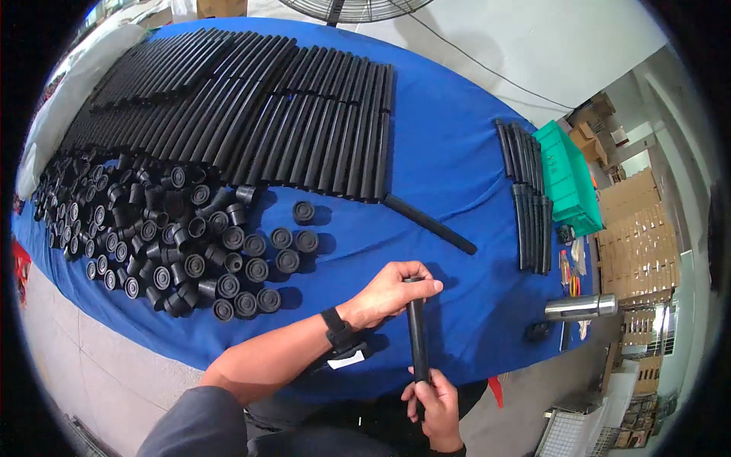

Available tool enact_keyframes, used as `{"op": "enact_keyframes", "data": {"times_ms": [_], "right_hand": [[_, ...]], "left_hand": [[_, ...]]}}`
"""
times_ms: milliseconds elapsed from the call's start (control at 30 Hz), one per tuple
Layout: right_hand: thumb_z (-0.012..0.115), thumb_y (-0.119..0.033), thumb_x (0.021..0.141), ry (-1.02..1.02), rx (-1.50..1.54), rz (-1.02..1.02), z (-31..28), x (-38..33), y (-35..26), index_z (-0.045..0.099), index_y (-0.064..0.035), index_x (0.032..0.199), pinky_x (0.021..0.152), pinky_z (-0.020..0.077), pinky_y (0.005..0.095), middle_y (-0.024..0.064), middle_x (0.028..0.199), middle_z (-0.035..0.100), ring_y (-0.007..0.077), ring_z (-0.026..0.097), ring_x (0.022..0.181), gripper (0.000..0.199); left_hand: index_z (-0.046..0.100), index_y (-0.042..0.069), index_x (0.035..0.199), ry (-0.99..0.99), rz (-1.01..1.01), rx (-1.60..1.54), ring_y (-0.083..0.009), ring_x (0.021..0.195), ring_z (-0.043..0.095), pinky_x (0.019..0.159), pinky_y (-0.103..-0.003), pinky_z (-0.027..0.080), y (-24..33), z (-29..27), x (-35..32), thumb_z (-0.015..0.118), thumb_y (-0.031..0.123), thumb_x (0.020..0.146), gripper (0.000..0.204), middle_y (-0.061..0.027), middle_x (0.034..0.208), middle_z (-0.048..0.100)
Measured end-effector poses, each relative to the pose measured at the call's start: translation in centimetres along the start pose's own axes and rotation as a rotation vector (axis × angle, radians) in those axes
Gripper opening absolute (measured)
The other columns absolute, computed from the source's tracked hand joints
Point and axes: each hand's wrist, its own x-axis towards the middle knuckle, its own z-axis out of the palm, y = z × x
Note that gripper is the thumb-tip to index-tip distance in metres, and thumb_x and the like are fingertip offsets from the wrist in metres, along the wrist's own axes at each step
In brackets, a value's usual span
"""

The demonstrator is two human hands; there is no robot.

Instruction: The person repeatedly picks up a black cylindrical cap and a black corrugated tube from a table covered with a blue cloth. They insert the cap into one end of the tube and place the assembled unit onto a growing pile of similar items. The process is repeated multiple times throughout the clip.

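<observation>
Close in front of me, a black tube (417,339) stands nearly upright between my two hands. My left hand (387,295) is closed around its upper end, thumb lying across the top; whether a cap sits there I cannot tell. Lower down, my right hand (437,404) grips the bottom end with thumb and fingers. To the left of my left hand lies a heap of black round caps (190,266), several standing ringed-face up at its near right side. One loose black tube (432,224) lies slanted beyond my hands.
Long stacked rows of black tubes (335,145) cover the far left of the blue cloth-covered table (442,137). At right lie shorter tube rows (525,198), a green crate (567,179) and a silver cylinder (582,307). A fan (343,9) stands behind the table.
</observation>
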Motion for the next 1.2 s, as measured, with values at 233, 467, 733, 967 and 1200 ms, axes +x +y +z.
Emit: {"op": "enact_keyframes", "data": {"times_ms": [233,467,733,967,1200], "right_hand": [[0.051,-0.036,0.107,-0.314,0.712,0.21,-2.2,-0.2,1.2,0.051,0.0049,0.136,0.041,0.0372,0.0253,0.0096,0.078,0.058,0.0112,0.047,0.046,0.05],[0.052,-0.035,0.107,-0.2,0.541,0.116,-1.1,-0.5,-1.1,0.053,0.0032,0.13,0.037,0.0394,0.0282,0.0175,0.081,0.064,0.0161,0.052,0.045,0.044],[0.06,-0.021,0.1,0.081,0.058,0.094,1.7,-1.1,-2.7,0.059,0.0,0.121,0.034,0.0375,0.0257,0.0083,0.069,0.059,0.0129,0.049,0.041,0.029],[0.056,-0.023,0.102,0.016,0.154,0.055,-0.5,-0.5,-0.5,0.057,0.0019,0.122,0.033,0.0369,0.0266,0.0103,0.072,0.062,0.0135,0.049,0.04,0.032],[0.05,-0.031,0.106,-0.004,0.05,0.075,-1.0,-0.3,-0.3,0.057,0.0029,0.125,0.032,0.0367,0.0274,0.0112,0.072,0.061,0.0147,0.046,0.037,0.039]], "left_hand": [[0.066,0.01,0.096,-0.087,0.044,-0.058,-0.002,0.052,0.044,0.044,-0.02,0.029,1.1,0.5,-0.1,0.076,0.026,0.094,0.019,0.0053,0.071,0.058],[0.069,0.009,0.097,-0.137,0.073,-0.132,-0.0015,0.054,0.043,0.045,-0.021,0.029,-0.7,-0.5,0.2,0.076,0.022,0.093,0.015,0.0069,0.071,0.055],[0.069,0.0,0.097,-0.13,0.302,0.611,-0.0211,0.073,0.062,0.068,-0.038,0.049,0.3,-1.4,0.5,0.079,0.036,0.086,0.039,-0.0066,0.075,0.065],[0.064,0.003,0.091,-0.219,0.1,0.512,-0.0124,0.054,0.053,0.049,-0.031,0.041,1.9,-1.3,-0.5,0.078,0.035,0.088,0.036,-0.0016,0.065,0.056],[0.062,0.005,0.092,-0.241,0.059,0.328,-0.0077,0.052,0.047,0.046,-0.028,0.034,0.5,-1.1,0.2,0.078,0.027,0.089,0.026,0.0023,0.066,0.053]]}}
